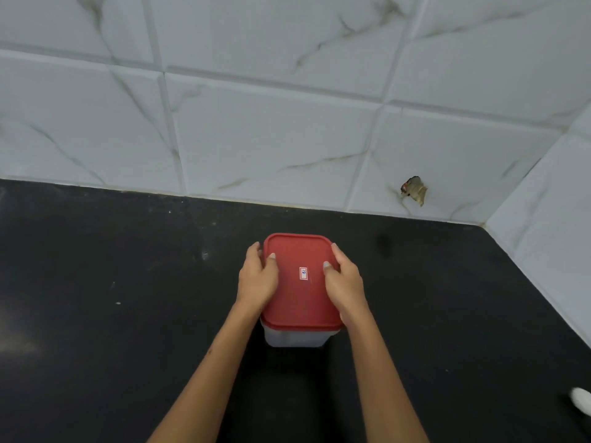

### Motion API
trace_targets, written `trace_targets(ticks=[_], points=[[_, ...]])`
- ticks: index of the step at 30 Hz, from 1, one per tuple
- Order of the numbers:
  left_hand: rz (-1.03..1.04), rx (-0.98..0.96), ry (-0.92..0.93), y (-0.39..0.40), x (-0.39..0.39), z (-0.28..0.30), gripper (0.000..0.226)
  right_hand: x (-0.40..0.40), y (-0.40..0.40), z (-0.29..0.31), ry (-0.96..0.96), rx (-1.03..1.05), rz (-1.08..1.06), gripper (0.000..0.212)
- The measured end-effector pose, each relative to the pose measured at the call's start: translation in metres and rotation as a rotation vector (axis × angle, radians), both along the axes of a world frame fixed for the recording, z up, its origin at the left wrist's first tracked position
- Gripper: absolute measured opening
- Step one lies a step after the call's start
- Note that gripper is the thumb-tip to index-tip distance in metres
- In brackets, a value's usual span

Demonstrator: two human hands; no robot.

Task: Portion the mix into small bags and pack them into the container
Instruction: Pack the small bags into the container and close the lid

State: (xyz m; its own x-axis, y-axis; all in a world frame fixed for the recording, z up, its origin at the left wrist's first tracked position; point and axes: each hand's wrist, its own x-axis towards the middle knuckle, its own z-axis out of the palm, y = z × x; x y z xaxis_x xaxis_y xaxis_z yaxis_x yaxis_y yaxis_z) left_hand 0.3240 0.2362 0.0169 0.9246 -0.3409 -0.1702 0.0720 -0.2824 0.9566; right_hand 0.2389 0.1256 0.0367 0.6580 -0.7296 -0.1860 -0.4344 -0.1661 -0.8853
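Nearest, the left hand (258, 276) and right hand (343, 281) clamp their grip on either side of the red lid (300, 292), fingers curled over its edges. The container (295, 337) stands mid-tabletop (96, 314), toward the back wall. With the lid on and no bags or mix in sight, packing looks finished, though the contents are hidden.

Soft, even light fills the view, moderately bright with a cool, bluish cast on the tiled wall (287, 123). The black counter (96, 314) stays dark, with faint pale sheen at its left edge. A weak shadow lies beneath the container (294, 338). The wide lens bends the tile lines toward the edges. Detail is slightly soft overall, and a white object (580, 398) at the lower right is blurred.
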Motion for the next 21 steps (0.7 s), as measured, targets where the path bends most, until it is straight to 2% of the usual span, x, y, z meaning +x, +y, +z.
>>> trace_targets(ticks=[2, 7, 13, 21], points=[[0.027, -0.047, 0.099, 0.004, -0.002, -0.002, 0.044, -0.006, -0.005, 0.0, -0.017, 0.12, -0.035, 0.05], [0.039, -0.107, 0.188, 0.008, -0.011, -0.001, 0.034, -0.023, 0.002, -0.002, -0.028, 0.131, -0.056, 0.046], [0.0, -0.144, 0.181, -0.002, -0.029, 0.007, 0.032, -0.042, 0.008, 0.004, -0.099, 0.056, -0.227, 0.043], [-0.068, -0.164, 0.171, -0.026, -0.053, 0.017, 0.03, -0.07, -0.01, 0.013, -0.123, 0.018, -0.317, 0.041]])
